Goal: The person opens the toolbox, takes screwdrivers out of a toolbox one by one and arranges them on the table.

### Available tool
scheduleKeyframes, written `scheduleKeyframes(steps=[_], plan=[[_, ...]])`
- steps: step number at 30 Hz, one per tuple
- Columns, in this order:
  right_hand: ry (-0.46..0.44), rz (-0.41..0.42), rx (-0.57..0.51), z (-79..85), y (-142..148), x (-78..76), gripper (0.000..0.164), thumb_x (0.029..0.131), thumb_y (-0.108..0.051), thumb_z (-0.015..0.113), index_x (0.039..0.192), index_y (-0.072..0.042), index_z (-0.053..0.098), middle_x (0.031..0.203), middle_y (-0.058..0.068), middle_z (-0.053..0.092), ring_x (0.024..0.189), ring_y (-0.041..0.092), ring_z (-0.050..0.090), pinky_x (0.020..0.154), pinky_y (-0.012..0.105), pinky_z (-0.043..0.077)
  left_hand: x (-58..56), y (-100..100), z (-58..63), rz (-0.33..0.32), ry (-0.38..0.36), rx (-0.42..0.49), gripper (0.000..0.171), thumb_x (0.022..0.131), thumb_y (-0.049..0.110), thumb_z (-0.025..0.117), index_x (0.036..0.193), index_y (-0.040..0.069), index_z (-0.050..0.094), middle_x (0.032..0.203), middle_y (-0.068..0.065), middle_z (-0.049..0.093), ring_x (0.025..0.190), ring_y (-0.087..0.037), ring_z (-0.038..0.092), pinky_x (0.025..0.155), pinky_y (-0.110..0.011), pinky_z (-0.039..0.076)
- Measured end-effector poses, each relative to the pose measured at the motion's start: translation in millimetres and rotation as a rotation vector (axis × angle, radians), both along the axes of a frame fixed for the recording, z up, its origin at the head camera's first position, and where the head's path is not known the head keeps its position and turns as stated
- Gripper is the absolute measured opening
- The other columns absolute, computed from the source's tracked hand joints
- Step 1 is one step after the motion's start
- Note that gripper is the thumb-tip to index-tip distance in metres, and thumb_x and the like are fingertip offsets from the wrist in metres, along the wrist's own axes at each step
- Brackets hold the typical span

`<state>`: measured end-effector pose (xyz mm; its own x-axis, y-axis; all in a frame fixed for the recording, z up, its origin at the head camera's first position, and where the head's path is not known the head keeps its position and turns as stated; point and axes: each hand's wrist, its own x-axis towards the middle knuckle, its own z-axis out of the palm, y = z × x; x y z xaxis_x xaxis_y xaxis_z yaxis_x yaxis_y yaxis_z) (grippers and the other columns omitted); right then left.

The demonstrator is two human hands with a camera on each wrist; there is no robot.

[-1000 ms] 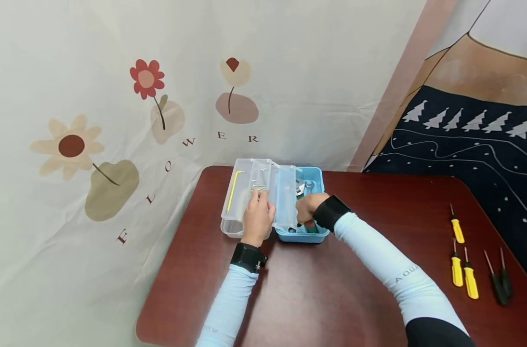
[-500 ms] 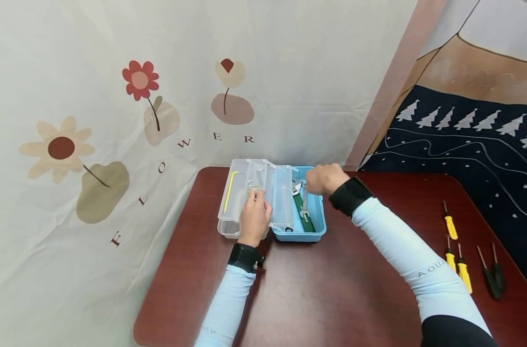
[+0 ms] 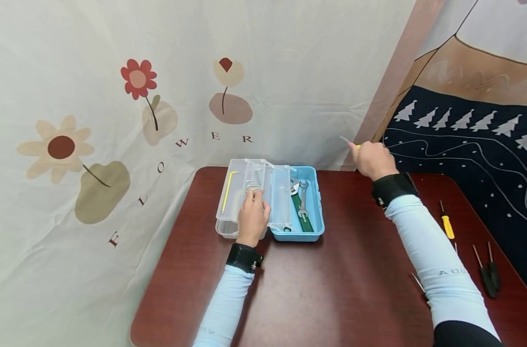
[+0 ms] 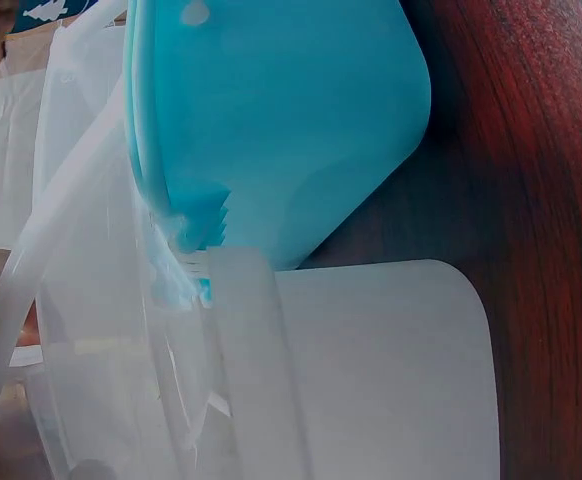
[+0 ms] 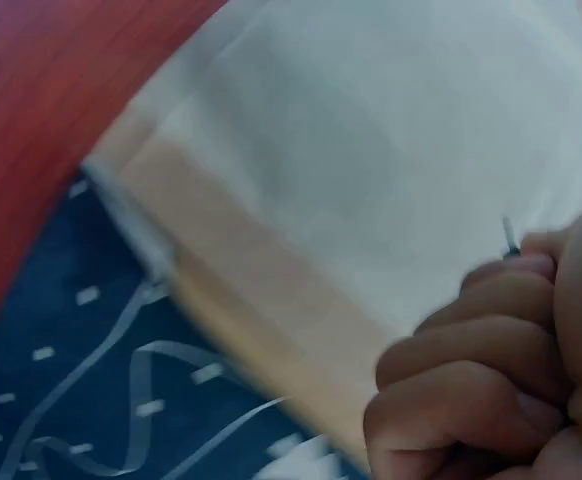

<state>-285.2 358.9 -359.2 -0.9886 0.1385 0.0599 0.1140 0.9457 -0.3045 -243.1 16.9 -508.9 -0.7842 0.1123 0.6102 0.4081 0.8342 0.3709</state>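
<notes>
In the head view my right hand (image 3: 374, 159) is raised over the table's far edge, right of the toolbox, its fingers curled round a screwdriver (image 3: 358, 146). A pale shaft and a bit of yellow show; the fist hides the rest. In the right wrist view the dark tip of its shaft (image 5: 510, 240) pokes out past the fingers. My left hand (image 3: 253, 217) rests with its fingertips on the clear tray lid (image 3: 237, 207), by several small hex keys (image 3: 253, 185). An adjustable wrench with a green handle (image 3: 302, 219) and a steel spanner (image 3: 304, 197) lie in the blue box (image 3: 316, 212).
A yellow hex key (image 3: 228, 193) lies in the tray. On the table's right side are a yellow screwdriver (image 3: 447, 226) and black screwdrivers (image 3: 486, 279); more metal shafts (image 3: 418, 284) show beside the right sleeve. A printed cloth (image 3: 289, 96) hangs along the table's far edge.
My right hand has risen out of the blue box and moved right, and a screwdriver now shows in its grip. The spanner and green wrench have come into view. My left hand stays put.
</notes>
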Motion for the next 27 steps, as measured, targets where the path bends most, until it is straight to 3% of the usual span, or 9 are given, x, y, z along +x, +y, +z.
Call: scheduleKeyframes(steps=[5, 9, 13, 19, 27], plan=[[-0.056, -0.216, -0.064, -23.4, 55, -0.6, 0.093, 0.108, -0.062, 0.016, 0.133, 0.017, 0.059, 0.136, 0.051, 0.05, 0.12, 0.066, 0.054, 0.093, 0.073, 0.049, -0.1, -1, -2.0, -0.009, -0.004, 0.004, 0.031, 0.097, 0.007, 0.068, 0.127, 0.001, 0.07, 0.11, -0.017, 0.064, 0.073, -0.026, 0.066, 0.063, -0.039, 0.059], [-0.129, -0.376, -0.093, -47.2, 96, 9.9, 0.091, 0.109, -0.058, 0.013, 0.141, 0.019, 0.05, 0.143, 0.05, 0.044, 0.129, 0.064, 0.049, 0.103, 0.071, 0.047, 0.4, 0, -3.9, -0.004, 0.0, 0.002, 0.03, 0.096, 0.007, 0.068, 0.126, 0.002, 0.07, 0.11, -0.016, 0.064, 0.072, -0.026, 0.066, 0.063, -0.038, 0.059], [-0.15, -0.479, -0.096, -72.9, 126, 25.6, 0.085, 0.111, -0.051, 0.015, 0.141, 0.022, 0.047, 0.141, 0.052, 0.046, 0.128, 0.064, 0.051, 0.102, 0.07, 0.049, 0.1, 1, -3.9, 0.0, 0.007, -0.002, 0.03, 0.096, 0.007, 0.069, 0.125, 0.002, 0.071, 0.109, -0.016, 0.064, 0.073, -0.026, 0.067, 0.063, -0.038, 0.059], [-0.184, -0.519, -0.106, -104.6, 144, 44.4, 0.083, 0.112, -0.047, 0.016, 0.136, 0.026, 0.049, 0.136, 0.053, 0.048, 0.125, 0.064, 0.053, 0.101, 0.068, 0.051, -1.0, 1, -1.1, 0.005, 0.015, -0.003, 0.03, 0.094, 0.006, 0.07, 0.124, 0.002, 0.071, 0.11, -0.016, 0.065, 0.074, -0.027, 0.068, 0.064, -0.039, 0.06], [-0.247, -0.549, -0.058, -136.3, 143, 60.9, 0.078, 0.115, -0.038, 0.017, 0.123, 0.027, 0.058, 0.125, 0.051, 0.057, 0.112, 0.06, 0.06, 0.094, 0.062, 0.054, -1.4, 2, 0.2, 0.016, 0.014, -0.002, 0.03, 0.094, 0.006, 0.07, 0.124, 0.003, 0.071, 0.11, -0.017, 0.065, 0.073, -0.028, 0.068, 0.064, -0.041, 0.06]])
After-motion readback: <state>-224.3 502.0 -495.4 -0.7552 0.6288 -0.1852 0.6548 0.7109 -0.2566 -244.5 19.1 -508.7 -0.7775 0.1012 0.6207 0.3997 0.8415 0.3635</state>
